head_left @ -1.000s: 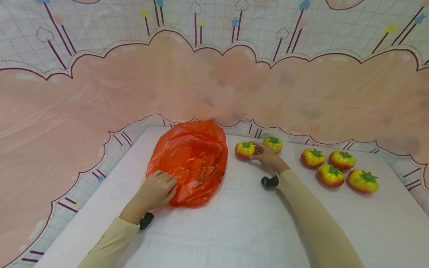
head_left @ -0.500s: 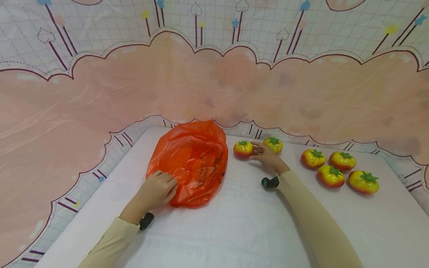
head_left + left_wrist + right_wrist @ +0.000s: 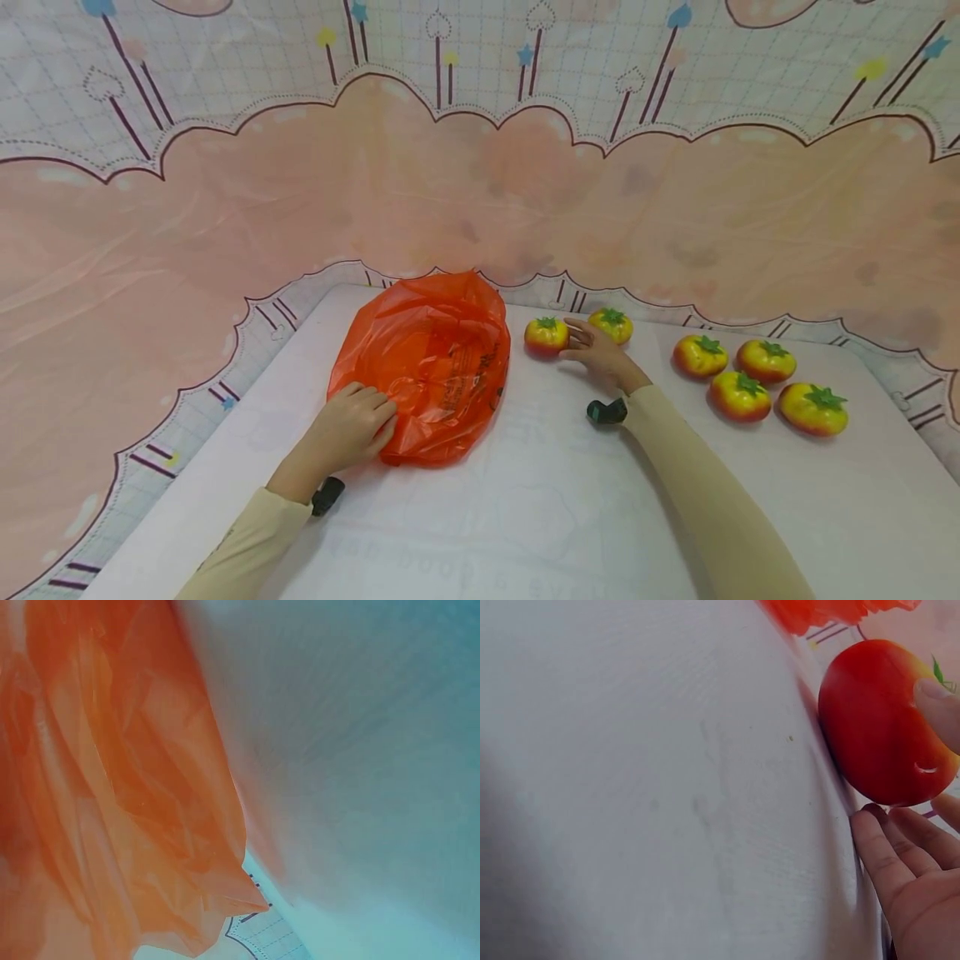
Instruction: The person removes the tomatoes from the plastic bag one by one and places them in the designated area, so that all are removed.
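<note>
My left hand (image 3: 354, 427) grips the near left edge of a red plastic bag (image 3: 420, 358), which stands with its mouth spread wide. In the left wrist view the bag (image 3: 142, 795) hangs in folds; the fingers are out of sight. At the back of the table a glossy red-and-yellow tomato (image 3: 546, 337) with a green leafy top sits right of the bag. My right hand (image 3: 598, 348) is at its right side, fingers fairly straight. In the right wrist view, the thumb overlaps the tomato (image 3: 877, 724) and the fingertips are right at its underside.
Just behind my right hand lies another tomato (image 3: 612, 325). Several more tomatoes (image 3: 741, 394) are grouped farther right on the white table (image 3: 480, 533). A patterned cloth (image 3: 480, 200) rises behind the table's back edge. Each wrist carries a small black camera (image 3: 606, 411).
The tomato by my right hand shifts very slightly, first left and then back. My left hand and the bag stay as they were.
</note>
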Tool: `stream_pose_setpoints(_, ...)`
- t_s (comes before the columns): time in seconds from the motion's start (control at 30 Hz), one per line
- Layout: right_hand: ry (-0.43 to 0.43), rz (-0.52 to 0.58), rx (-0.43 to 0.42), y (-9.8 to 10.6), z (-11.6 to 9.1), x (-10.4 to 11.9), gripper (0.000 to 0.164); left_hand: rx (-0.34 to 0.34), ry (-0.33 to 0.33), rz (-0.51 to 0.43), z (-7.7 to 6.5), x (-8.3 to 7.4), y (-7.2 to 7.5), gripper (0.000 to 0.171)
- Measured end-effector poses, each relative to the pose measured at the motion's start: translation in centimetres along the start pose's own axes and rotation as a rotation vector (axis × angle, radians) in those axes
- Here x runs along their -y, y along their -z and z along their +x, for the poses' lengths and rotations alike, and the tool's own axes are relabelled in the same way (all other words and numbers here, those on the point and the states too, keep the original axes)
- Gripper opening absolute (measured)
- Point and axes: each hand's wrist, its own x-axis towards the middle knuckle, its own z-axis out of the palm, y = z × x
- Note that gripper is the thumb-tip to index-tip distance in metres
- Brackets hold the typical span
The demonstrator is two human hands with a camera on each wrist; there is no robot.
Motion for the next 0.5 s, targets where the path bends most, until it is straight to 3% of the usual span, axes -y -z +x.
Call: stream_pose_setpoints(0.5,0.036,-0.009,0.031,0.5,-1.9,0.0,0.07,0.005,-0.006,-0.026,0.4,-0.2,-0.1,0.018)
